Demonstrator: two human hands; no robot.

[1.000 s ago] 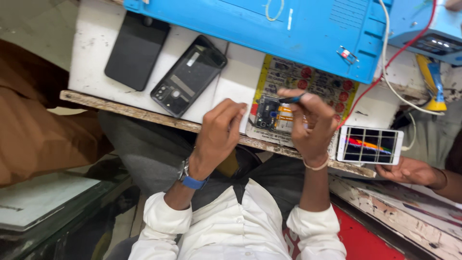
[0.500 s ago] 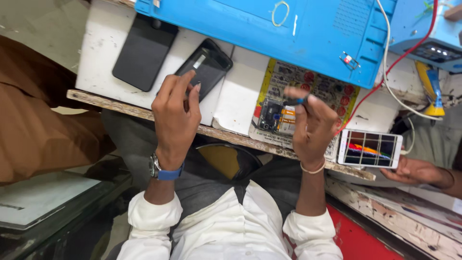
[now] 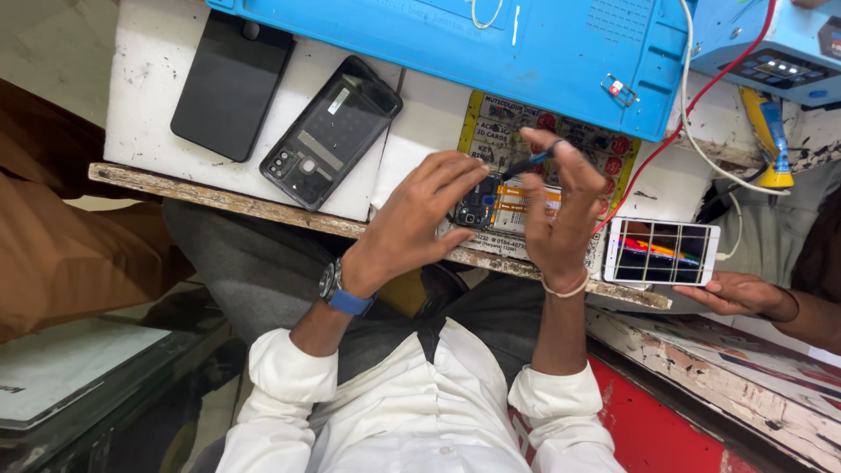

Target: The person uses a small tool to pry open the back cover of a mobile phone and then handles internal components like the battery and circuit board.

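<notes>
An opened phone (image 3: pixel 492 205) with its circuit board bare lies on the white bench (image 3: pixel 149 79) near the front edge. My left hand (image 3: pixel 412 223) rests on the phone's left end, fingers spread over it. My right hand (image 3: pixel 561 215) pinches a thin dark tool (image 3: pixel 530 164) whose tip points down at the board. A watch with a blue strap (image 3: pixel 340 289) sits on my left wrist.
A removed phone back cover (image 3: pixel 331 131) and a black phone (image 3: pixel 232 83) lie to the left. A blue mat (image 3: pixel 491 48) fills the back of the bench. Another person's hand (image 3: pixel 745 293) holds a lit phone (image 3: pixel 661 251) at right, near a blue device (image 3: pixel 771 44) with red and white wires.
My left hand has come back from the back cover on the left and now rests on the opened phone. My right hand stays on the tool over the board.
</notes>
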